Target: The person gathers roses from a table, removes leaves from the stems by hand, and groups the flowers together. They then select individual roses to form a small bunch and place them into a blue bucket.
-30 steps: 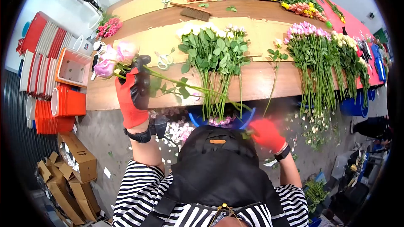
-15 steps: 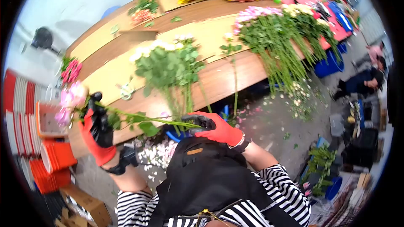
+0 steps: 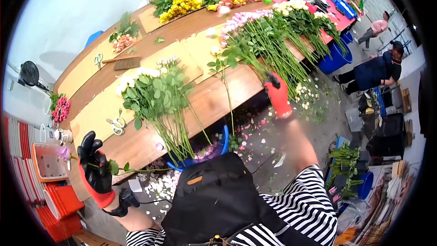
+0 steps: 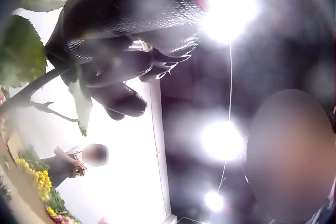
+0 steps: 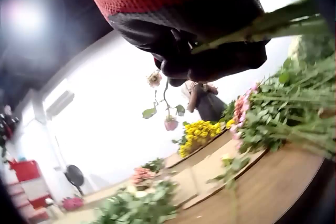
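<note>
My left hand, in a red glove with black palm and fingers, holds a rose stem at the table's left front corner. Its pink bloom sticks out left of the fingers, and leaves hang off the stem in the left wrist view. My right hand, gloved alike, is raised by the stem ends of the pink rose bunch. In the right wrist view its fingers curl round green stems. Two pale pink roses, one upper and one lower, show beyond those fingers.
A white rose bunch lies across the front edge, with scissors beside it and a single rose to its right. A brush lies farther back. A blue bucket stands below; another person stands at right.
My right hand has gone from the stem ends near my lap to the right, by the pink bunch. Fewer roses show in my left hand. The head view has turned right.
</note>
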### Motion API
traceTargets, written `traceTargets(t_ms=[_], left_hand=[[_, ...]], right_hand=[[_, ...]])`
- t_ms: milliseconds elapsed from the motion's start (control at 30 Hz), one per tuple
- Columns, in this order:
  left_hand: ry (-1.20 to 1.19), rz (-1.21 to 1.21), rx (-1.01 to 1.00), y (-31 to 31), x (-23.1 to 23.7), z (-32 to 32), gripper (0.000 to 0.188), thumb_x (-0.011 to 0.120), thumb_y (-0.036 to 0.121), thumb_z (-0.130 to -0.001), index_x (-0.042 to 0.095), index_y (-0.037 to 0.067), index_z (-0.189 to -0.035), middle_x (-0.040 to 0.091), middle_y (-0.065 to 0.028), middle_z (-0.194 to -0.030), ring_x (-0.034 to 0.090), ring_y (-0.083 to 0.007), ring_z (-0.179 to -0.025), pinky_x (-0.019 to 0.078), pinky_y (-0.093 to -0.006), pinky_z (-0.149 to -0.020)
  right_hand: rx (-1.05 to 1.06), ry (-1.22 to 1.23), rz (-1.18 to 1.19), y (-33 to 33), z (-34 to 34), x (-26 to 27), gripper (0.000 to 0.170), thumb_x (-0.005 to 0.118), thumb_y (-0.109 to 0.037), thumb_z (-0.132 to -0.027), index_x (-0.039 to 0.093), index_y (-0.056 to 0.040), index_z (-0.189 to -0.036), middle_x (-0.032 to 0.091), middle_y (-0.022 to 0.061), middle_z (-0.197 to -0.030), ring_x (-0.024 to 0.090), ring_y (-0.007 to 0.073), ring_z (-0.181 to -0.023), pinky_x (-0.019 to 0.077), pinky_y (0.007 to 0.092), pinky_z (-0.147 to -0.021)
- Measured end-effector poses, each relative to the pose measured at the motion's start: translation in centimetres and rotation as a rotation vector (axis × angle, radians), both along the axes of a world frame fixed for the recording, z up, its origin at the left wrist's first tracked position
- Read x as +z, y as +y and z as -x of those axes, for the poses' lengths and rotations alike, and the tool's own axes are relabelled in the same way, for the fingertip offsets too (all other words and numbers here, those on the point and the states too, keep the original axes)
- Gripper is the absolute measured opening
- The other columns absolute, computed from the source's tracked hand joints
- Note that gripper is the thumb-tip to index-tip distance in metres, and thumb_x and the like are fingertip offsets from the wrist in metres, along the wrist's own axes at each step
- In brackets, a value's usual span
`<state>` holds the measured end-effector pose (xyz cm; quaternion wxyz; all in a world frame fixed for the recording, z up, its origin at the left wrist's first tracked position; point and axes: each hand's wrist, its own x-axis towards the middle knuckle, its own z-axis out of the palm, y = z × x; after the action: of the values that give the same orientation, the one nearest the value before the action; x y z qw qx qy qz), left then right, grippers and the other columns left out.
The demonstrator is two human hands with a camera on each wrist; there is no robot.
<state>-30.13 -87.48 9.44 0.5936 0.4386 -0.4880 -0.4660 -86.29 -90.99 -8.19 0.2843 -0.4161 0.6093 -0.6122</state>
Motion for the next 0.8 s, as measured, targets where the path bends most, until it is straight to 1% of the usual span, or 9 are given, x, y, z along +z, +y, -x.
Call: traceTargets(t_ms=[67,133,233,333,467,500,533,667,800], left_hand=[[0.097,0.024,0.042,0.5,0.8,0.6,0.057,0.043,0.04,-0.101,0.045,-0.005,-0.137,0.062,-0.0161,-0.115,0.041,-0.0048,-0.056,0.0288,-0.0164,-0.044],[-0.129,0.061,0.11,1.1,1.1,0.2,0.058,0.041,0.04,-0.102,0.04,-0.003,-0.141,0.061,-0.0166,-0.119,0.044,-0.005,-0.056,0.0322,-0.0162,-0.044],[0.076,0.033,0.195,1.2,3.3,2.9,0.056,0.041,0.037,-0.103,0.035,0.0,-0.145,0.059,-0.0169,-0.124,0.044,-0.0052,-0.056,0.0337,-0.0164,-0.045],[0.09,0.068,0.306,1.3,3.2,3.7,0.055,0.043,0.035,-0.102,0.034,0.002,-0.145,0.056,-0.0172,-0.128,0.045,-0.0055,-0.059,0.0357,-0.0167,-0.046],[0.066,0.0,0.309,2.6,1.8,2.6,0.056,0.047,0.035,-0.1,0.036,0.002,-0.144,0.058,-0.0148,-0.123,0.045,-0.0061,-0.062,0.0366,-0.0164,-0.048],[0.272,-0.032,0.312,2.9,1.4,1.7,0.061,0.051,0.039,-0.098,0.036,0.001,-0.144,0.06,-0.0125,-0.117,0.044,-0.0059,-0.061,0.0334,-0.0155,-0.048],[0.138,0.048,0.232,2.9,0.6,3.0,0.064,0.054,0.04,-0.096,0.038,-0.001,-0.142,0.059,-0.0129,-0.118,0.047,-0.0078,-0.067,0.0357,-0.0162,-0.052],[0.164,-0.152,0.339,3.1,-0.4,4.5,0.066,0.055,0.045,-0.093,0.043,-0.002,-0.139,0.057,-0.0135,-0.121,0.053,-0.0129,-0.081,0.0423,-0.0209,-0.066],[0.118,-0.129,0.263,3.2,-2.9,5.2,0.058,0.049,0.041,-0.095,0.048,-0.001,-0.135,0.059,-0.0114,-0.116,0.053,-0.0121,-0.081,0.04,-0.0225,-0.067]], right_hand=[[-0.153,0.297,0.018,-3.6,5.8,-2.5,0.037,0.064,-0.004,-0.081,0.064,-0.0037,-0.118,0.069,0.0105,-0.105,0.063,0.0167,-0.085,0.049,0.0289,-0.073],[-0.29,0.622,0.014,-6.7,10.0,-2.5,0.047,0.071,-0.018,-0.078,0.061,-0.0067,-0.123,0.067,0.017,-0.109,0.064,0.0303,-0.094,0.0495,0.0396,-0.082],[-0.477,1.203,-0.396,-8.7,12.2,-1.3,0.071,0.074,-0.038,-0.073,0.048,-0.0142,-0.135,0.059,0.0163,-0.119,0.055,0.0363,-0.11,0.0441,0.0479,-0.091],[-0.605,1.106,-0.394,-11.3,10.3,-2.4,0.067,0.072,-0.039,-0.075,0.05,-0.0163,-0.133,0.057,0.0149,-0.122,0.054,0.0366,-0.11,0.0437,0.0496,-0.09],[-0.213,1.047,-0.002,-11.6,1.8,-8.3,0.05,0.068,-0.035,-0.081,0.058,-0.0118,-0.124,0.061,0.0164,-0.117,0.056,0.037,-0.106,0.0449,0.0481,-0.089],[-0.063,0.909,0.07,-10.9,-1.5,-8.5,0.045,0.068,-0.034,-0.081,0.06,-0.0104,-0.119,0.063,0.0163,-0.111,0.058,0.0369,-0.102,0.0462,0.0474,-0.087],[0.084,0.765,0.138,-10.0,-5.3,-8.4,0.041,0.068,-0.032,-0.081,0.063,-0.009,-0.114,0.065,0.0162,-0.106,0.06,0.0368,-0.099,0.0474,0.0467,-0.085],[0.43,0.63,-0.058,-7.0,-16.9,-13.2,0.036,0.069,-0.031,-0.08,0.065,-0.0081,-0.108,0.066,0.0145,-0.1,0.061,0.035,-0.094,0.0486,0.0446,-0.081],[0.477,0.705,-0.168,-6.2,-25.5,-16.1,0.041,0.067,-0.039,-0.081,0.063,-0.0105,-0.11,0.066,0.0132,-0.1,0.062,0.0337,-0.094,0.0482,0.0442,-0.08]])
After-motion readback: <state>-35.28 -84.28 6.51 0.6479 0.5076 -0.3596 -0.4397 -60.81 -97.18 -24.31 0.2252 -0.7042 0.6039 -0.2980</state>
